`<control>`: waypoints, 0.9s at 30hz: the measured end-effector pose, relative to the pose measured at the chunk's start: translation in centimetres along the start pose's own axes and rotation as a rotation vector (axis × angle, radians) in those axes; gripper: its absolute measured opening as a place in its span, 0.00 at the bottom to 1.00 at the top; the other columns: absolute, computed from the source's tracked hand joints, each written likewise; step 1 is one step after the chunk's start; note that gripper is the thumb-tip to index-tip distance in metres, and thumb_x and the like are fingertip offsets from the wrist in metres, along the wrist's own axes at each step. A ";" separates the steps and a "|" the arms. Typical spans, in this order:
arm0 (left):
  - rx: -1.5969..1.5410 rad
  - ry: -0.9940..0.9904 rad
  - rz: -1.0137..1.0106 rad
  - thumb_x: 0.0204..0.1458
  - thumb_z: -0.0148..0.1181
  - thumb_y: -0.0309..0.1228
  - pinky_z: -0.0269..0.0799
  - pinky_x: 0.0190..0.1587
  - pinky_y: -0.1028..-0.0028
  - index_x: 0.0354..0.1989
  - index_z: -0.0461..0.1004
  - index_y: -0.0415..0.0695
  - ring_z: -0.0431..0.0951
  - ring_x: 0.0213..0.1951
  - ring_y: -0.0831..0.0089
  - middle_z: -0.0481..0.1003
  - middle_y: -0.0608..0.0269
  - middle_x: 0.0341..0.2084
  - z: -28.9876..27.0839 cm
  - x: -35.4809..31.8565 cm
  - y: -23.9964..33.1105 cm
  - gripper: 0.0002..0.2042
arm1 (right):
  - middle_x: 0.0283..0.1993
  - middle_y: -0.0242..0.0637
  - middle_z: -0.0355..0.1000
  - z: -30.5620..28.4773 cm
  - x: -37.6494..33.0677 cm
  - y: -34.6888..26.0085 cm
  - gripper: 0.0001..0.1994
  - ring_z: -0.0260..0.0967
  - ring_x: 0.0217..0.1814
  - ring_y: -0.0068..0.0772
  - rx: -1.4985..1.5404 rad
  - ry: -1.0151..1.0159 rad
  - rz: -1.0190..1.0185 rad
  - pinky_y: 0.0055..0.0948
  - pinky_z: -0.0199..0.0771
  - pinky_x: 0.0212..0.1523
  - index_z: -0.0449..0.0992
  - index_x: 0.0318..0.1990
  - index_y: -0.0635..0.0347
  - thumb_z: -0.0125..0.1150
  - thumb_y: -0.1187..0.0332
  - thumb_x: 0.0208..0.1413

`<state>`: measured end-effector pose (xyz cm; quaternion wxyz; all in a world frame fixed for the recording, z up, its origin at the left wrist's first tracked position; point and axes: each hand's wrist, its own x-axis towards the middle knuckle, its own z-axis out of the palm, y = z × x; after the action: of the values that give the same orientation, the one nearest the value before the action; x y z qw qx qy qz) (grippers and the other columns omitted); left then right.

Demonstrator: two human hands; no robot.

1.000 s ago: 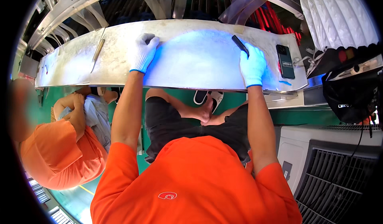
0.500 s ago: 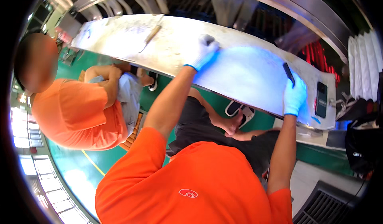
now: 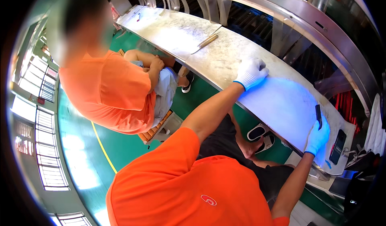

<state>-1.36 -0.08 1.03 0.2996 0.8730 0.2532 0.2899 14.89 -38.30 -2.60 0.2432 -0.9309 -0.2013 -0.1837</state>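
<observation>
My left hand [image 3: 250, 73], in a white knit glove with a blue cuff edge, rests on the long pale worktop [image 3: 225, 59]. Its fingers are curled in, and whatever they may hold is hidden. At the worktop's right end, my right hand [image 3: 317, 138], gloved and lit blue, is closed round a slim black bar-shaped tool [image 3: 319, 116] that points up and away. Strong blue light falls on the surface between both hands. Beside the right hand lies a black phone [image 3: 337, 147], with a small blue scrap [image 3: 328, 165] near it.
A wooden-handled tool [image 3: 208, 41] lies left of my left hand. Behind the worktop runs a metal-framed machine [image 3: 277, 15] with clear hanging strips [image 3: 217, 9]. To my left a person in an orange shirt [image 3: 116, 91] sits with folded arms. White cloth [image 3: 374, 129] hangs far right.
The view has turned left, so the worktop and both hands appear farther right and lower. Both hands keep about the same places on the worktop, and the right still grips the black tool.
</observation>
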 end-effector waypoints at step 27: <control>-0.036 -0.047 -0.019 0.57 0.69 0.40 0.81 0.47 0.68 0.45 0.86 0.38 0.87 0.40 0.66 0.87 0.53 0.37 1.5 0.6 -1.4 0.16 | 0.46 0.42 0.80 -0.4 -0.5 -1.5 0.17 0.76 0.51 0.51 0.007 0.205 -0.150 0.49 0.75 0.54 0.82 0.54 0.52 0.67 0.65 0.57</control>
<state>-0.37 0.71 -0.69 0.3240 0.8714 0.2493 0.2711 13.71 -37.45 -1.93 0.2515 -0.8887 -0.2452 -0.2946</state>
